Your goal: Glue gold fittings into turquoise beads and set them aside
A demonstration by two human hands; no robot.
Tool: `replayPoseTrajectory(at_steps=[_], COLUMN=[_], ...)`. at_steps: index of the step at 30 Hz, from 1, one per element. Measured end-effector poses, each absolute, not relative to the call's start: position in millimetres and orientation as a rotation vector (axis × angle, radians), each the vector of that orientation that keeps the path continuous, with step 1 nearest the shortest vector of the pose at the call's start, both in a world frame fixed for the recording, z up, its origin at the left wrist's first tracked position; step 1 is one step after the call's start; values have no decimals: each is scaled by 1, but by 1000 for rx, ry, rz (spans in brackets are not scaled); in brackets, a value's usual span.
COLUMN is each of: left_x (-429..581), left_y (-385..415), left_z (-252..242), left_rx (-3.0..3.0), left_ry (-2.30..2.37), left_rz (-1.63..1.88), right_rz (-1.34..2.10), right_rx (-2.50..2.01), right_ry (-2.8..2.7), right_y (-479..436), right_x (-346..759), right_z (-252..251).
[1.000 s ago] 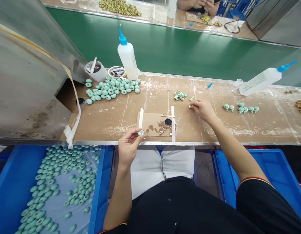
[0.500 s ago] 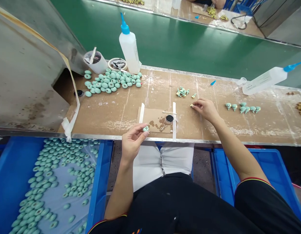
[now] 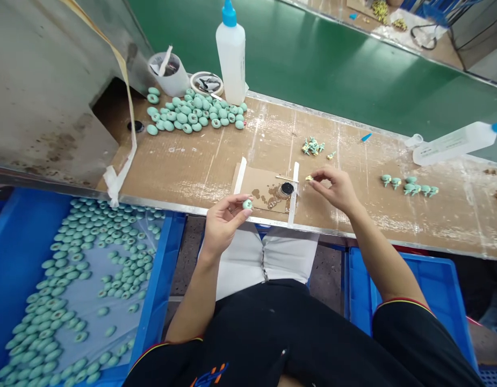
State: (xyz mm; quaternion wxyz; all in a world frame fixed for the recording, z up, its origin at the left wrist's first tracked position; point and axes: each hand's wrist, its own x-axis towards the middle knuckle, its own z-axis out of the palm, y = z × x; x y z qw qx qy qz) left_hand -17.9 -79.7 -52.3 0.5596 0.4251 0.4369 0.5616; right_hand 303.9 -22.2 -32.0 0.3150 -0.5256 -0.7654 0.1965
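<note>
My left hand pinches a pale green egg-shaped piece near the table's front edge, with its hole showing. Between the thumb and fingers of my right hand is a small yellow-and-green figure piece, held just right of the cardboard pad. On that pad stands a small pot of dark liquid, with a thin stick lying behind it. Several similar figure pieces lie in a pile beyond my right hand. Egg pieces with figures attached sit farther right.
Many green egg pieces are heaped at the back left, by a white bottle and a cup. A blue crate of egg pieces stands at lower left. Another bottle lies at right; a blue tray is below.
My right hand has moved left with the figure piece, toward the pot and my left hand. My left hand still holds the egg piece, turned slightly. The camera view has shifted.
</note>
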Motion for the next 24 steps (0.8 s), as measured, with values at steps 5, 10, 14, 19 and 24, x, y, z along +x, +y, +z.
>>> replayPoseTrajectory(at_steps=[5, 10, 14, 19, 24], left_x=[-18, -19, -22, -28, -30], left_y=[-80, -82, -83, -83, -82], left_z=[-55, -55, -55, -56, -57], left_rx=[993, 988, 975, 943, 927], left_ry=[1055, 1036, 1017, 1033, 1043], left_rz=[1277, 1192, 1150, 1114, 1089], right_rz=[510, 460, 459, 480, 494], right_rx=[-1233, -1237, -1252, -1289, -1341], right_ry=[-2172, -2283, -2321, -2353, -2386], right_y=[-37, -34, -31, -30, -29], right_x=[270, 260, 259, 258, 255], right_z=[-9, -3, -4, -2, 1])
